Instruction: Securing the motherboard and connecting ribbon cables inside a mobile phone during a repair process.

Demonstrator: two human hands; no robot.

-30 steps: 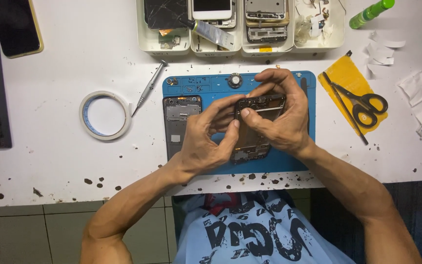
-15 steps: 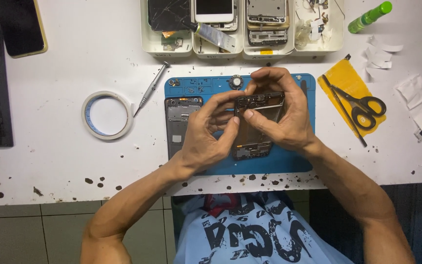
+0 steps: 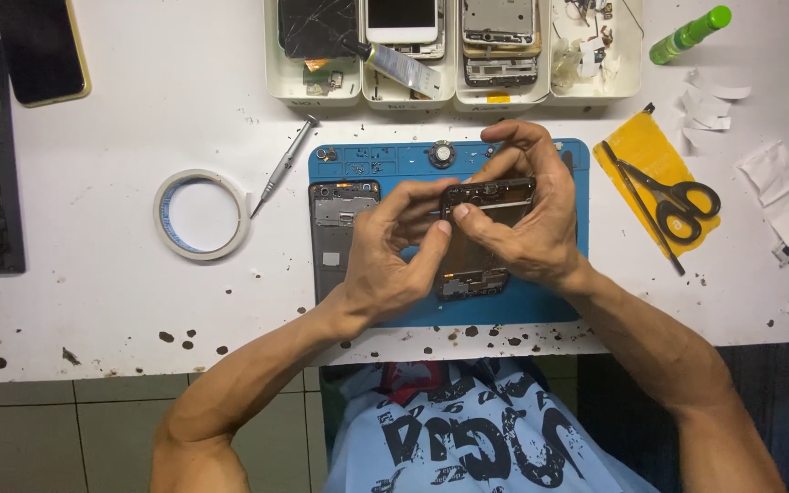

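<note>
Over the blue mat (image 3: 559,306), your left hand (image 3: 385,256) and right hand (image 3: 527,219) stay clamped on the phone frame (image 3: 481,237); almost nothing has shifted, work unchanged.

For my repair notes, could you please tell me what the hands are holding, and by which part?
Both hands, left hand and right hand, hold an opened dark phone body over the blue mat, with the grip at its upper end and side edges.

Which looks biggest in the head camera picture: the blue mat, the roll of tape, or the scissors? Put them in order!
1. Blue mat, easily the largest.
2. Roll of tape and scissors look about alike: the tape is rounder and wider, the scissors longer and thinner, so I won't rank them.
</note>
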